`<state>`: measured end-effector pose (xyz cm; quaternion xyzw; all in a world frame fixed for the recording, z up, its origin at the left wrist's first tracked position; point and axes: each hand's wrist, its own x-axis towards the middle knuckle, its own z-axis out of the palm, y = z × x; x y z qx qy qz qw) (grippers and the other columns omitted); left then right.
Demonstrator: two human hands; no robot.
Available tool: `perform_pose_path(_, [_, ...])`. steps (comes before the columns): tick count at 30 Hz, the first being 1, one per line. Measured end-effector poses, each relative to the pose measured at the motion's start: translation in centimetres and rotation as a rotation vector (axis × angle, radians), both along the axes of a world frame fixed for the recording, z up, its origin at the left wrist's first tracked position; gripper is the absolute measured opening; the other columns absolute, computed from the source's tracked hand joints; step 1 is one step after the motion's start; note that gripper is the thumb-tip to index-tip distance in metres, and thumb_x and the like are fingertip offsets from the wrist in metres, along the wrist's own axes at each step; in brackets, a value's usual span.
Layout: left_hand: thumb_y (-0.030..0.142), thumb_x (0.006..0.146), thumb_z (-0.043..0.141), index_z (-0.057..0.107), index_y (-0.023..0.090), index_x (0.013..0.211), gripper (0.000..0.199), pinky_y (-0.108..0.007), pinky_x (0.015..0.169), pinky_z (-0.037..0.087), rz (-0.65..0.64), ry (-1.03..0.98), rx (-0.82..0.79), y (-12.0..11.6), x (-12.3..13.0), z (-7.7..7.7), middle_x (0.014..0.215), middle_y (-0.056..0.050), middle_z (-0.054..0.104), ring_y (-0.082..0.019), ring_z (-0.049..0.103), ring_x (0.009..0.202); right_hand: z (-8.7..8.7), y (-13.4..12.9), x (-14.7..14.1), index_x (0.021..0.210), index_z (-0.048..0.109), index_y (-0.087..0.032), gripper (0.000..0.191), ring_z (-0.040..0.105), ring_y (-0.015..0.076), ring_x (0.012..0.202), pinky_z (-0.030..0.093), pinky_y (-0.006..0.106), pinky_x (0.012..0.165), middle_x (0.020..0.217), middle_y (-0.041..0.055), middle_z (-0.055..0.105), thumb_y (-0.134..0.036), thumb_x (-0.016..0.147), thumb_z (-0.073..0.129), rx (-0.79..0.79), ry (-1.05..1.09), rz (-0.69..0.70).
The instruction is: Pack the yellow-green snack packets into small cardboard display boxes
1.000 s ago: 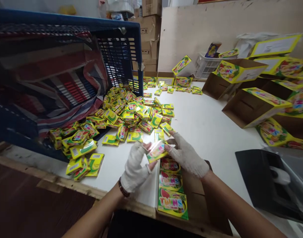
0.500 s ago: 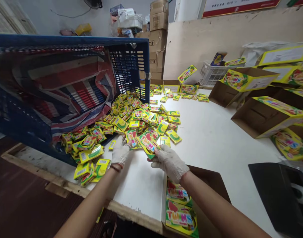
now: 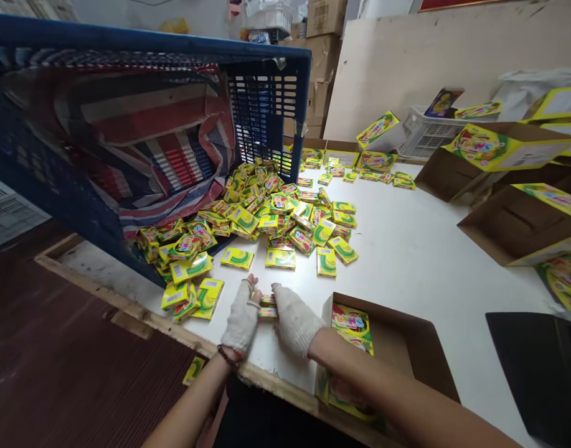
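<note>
My left hand (image 3: pixel 241 318), in a white fingerless glove, presses its fingers on the left ends of two small yellow boxes (image 3: pixel 267 311). From the other side my right hand (image 3: pixel 298 318), gloved the same way, closes on their right ends. The boxes lie one against the other with their narrow sides showing, low over the white table (image 3: pixel 383 249). Beside my right forearm stands an open brown carton (image 3: pixel 423 348). Flat yellow TWINS boxes (image 3: pixel 349 318) lie along its left side, partly covered by my forearm.
A blue crate (image 3: pixel 266 118) lies tipped on its side, lined with striped cloth (image 3: pixel 159 130). A heap of small yellow boxes (image 3: pixel 276 205) spills from it. Open display cartons (image 3: pixel 514 218) and a white basket (image 3: pixel 425 134) stand at the right. A black object (image 3: pixel 532 367) lies at the right edge.
Both hands have drawn back from the heap toward me and come together. The two boxes, earlier held apart with their printed fronts showing, now sit together between my hands. The view has shifted.
</note>
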<state>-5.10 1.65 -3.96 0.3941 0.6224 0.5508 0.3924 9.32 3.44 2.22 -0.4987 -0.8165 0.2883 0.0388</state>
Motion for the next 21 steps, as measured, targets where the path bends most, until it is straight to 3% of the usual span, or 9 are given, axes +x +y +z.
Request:
perform_pose_path(4, [0.045, 0.088, 0.051, 0.049, 0.018, 0.132, 0.052, -0.043, 0.105, 0.045, -0.059, 0.154, -0.067, -0.6, 1.5, -0.5, 0.126, -0.013, 0.062, -0.024, 0.059, 0.118, 0.4, -0.4, -1.4, 0.119, 0.055, -0.012, 0.034, 0.061, 0.0294, 0.102, 0.046, 0.042, 0.086, 0.111, 0.0175, 0.064, -0.008, 0.087, 0.043, 0.160, -0.250, 0.171])
perform_pose_path(7, [0.053, 0.092, 0.040, 0.047, 0.019, 0.134, 0.054, -0.040, 0.102, 0.048, -0.033, 0.081, -0.051, -0.8, 1.5, 0.7, 0.129, -0.014, 0.061, -0.024, 0.059, 0.120, 2.6, 0.2, -0.6, 0.111, 0.056, -0.016, 0.024, 0.064, 0.0258, 0.085, 0.046, 0.037, 0.074, 0.099, 0.0131, 0.067, -0.016, 0.089, 0.046, 0.114, -0.263, 0.175])
perform_pose_path(10, [0.054, 0.095, 0.035, 0.049, 0.020, 0.133, 0.053, -0.038, 0.105, 0.045, 0.030, 0.117, 0.085, -1.8, 2.0, 3.2, 0.135, -0.012, 0.058, -0.023, 0.056, 0.124, 6.3, 1.0, 3.8, 0.103, 0.059, -0.019, 0.021, 0.061, 0.0214, 0.083, 0.042, 0.031, 0.071, 0.097, 0.0090, 0.067, -0.030, 0.086, 0.056, 0.074, -0.091, 0.085])
perform_pose_path(12, [0.049, 0.093, 0.044, 0.058, 0.021, 0.123, 0.044, -0.039, 0.105, 0.046, -0.036, 0.280, 0.197, -3.0, 3.2, 5.3, 0.125, -0.010, 0.064, -0.024, 0.058, 0.119, 8.9, 1.0, 8.5, 0.098, 0.062, -0.018, 0.020, 0.058, 0.0207, 0.091, 0.041, 0.029, 0.076, 0.102, 0.0082, 0.065, -0.030, 0.081, 0.062, 0.110, 0.005, 0.017])
perform_pose_path(13, [0.045, 0.093, 0.046, 0.063, 0.021, 0.116, 0.037, -0.038, 0.101, 0.048, -0.160, 0.359, 0.254, -3.7, 4.1, 6.3, 0.118, -0.009, 0.067, -0.024, 0.061, 0.113, 9.9, 0.8, 11.1, 0.099, 0.063, -0.018, 0.022, 0.058, 0.0204, 0.093, 0.041, 0.029, 0.078, 0.102, 0.0070, 0.065, -0.027, 0.079, 0.063, 0.093, 0.021, -0.021])
perform_pose_path(15, [0.040, 0.093, 0.047, 0.067, 0.023, 0.107, 0.030, -0.039, 0.097, 0.050, -0.563, 0.502, 0.388, -5.0, 6.3, 7.9, 0.110, -0.008, 0.070, -0.023, 0.063, 0.106, 11.1, 0.0, 16.1, 0.103, 0.064, -0.019, 0.026, 0.059, 0.0192, 0.087, 0.042, 0.028, 0.075, 0.099, 0.0042, 0.066, -0.026, 0.078, 0.062, -0.054, 0.000, -0.084])
perform_pose_path(17, [0.042, 0.091, 0.049, 0.066, 0.024, 0.111, 0.032, -0.045, 0.104, 0.044, -0.986, 0.672, 0.505, -6.1, 8.6, 8.7, 0.116, -0.009, 0.068, -0.026, 0.061, 0.109, 10.9, -0.9, 19.8, 0.108, 0.064, -0.020, 0.032, 0.061, 0.0194, 0.086, 0.044, 0.028, 0.074, 0.100, 0.0040, 0.068, -0.024, 0.077, 0.059, -0.205, -0.048, -0.121])
perform_pose_path(18, [0.045, 0.089, 0.054, 0.065, 0.022, 0.113, 0.035, -0.050, 0.108, 0.038, -1.135, 0.790, 0.518, -6.4, 9.7, 8.8, 0.119, -0.010, 0.067, -0.028, 0.059, 0.112, 10.3, -1.3, 21.0, 0.108, 0.064, -0.020, 0.033, 0.061, 0.0196, 0.085, 0.045, 0.028, 0.073, 0.100, 0.0042, 0.069, -0.022, 0.075, 0.059, -0.257, -0.085, -0.127])
perform_pose_path(21, [0.050, 0.077, 0.067, 0.068, 0.017, 0.105, 0.044, -0.059, 0.113, 0.026, -1.297, 1.145, 0.389, -6.9, 11.8, 8.2, 0.115, -0.014, 0.068, -0.034, 0.059, 0.110, 7.6, -2.2, 22.0, 0.091, 0.068, -0.021, 0.026, 0.063, 0.0198, 0.077, 0.044, 0.028, 0.068, 0.087, 0.0039, 0.071, -0.015, 0.066, 0.063, -0.312, -0.237, -0.081])
